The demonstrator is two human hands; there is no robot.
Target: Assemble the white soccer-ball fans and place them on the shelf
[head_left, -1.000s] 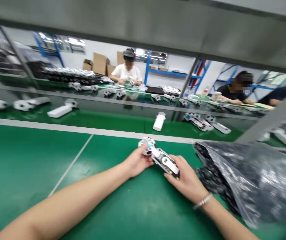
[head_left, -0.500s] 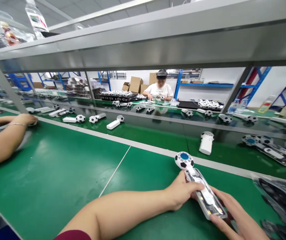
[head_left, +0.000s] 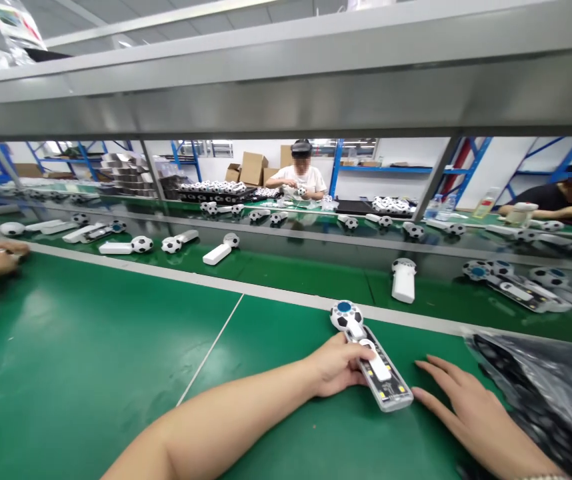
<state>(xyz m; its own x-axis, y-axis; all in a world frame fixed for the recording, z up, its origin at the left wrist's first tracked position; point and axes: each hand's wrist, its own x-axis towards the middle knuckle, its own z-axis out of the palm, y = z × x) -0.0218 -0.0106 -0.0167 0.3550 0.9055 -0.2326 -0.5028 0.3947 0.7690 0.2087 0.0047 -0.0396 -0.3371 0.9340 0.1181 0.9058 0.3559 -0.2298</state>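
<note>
My left hand (head_left: 341,365) is closed around a handheld device with a soccer-ball head (head_left: 380,373). Its ball end, with a blue disc, points away from me. Through the clear face of the handle show a dark circuit board, yellow parts and a white strip, on which my thumb presses. Just right of the handle's near end, my right hand (head_left: 466,407) is open, fingers spread and nothing in them. Its index fingertip is very close to the device; whether it touches, I cannot tell. Past my right hand lies a clear plastic bag (head_left: 541,380) with black parts.
Beyond a pale rail (head_left: 286,293), a dark green belt carries several white soccer-ball devices (head_left: 404,280), with clear-faced ones (head_left: 521,290) at the right. A metal shelf (head_left: 266,100) spans overhead. Another person's hand (head_left: 1,260) is at far left; a co-worker (head_left: 302,179) sits opposite.
My right hand has let go of the device's near end and opened to its right. The device, in my left hand, now sits slightly further left in view. The view has shifted right.
</note>
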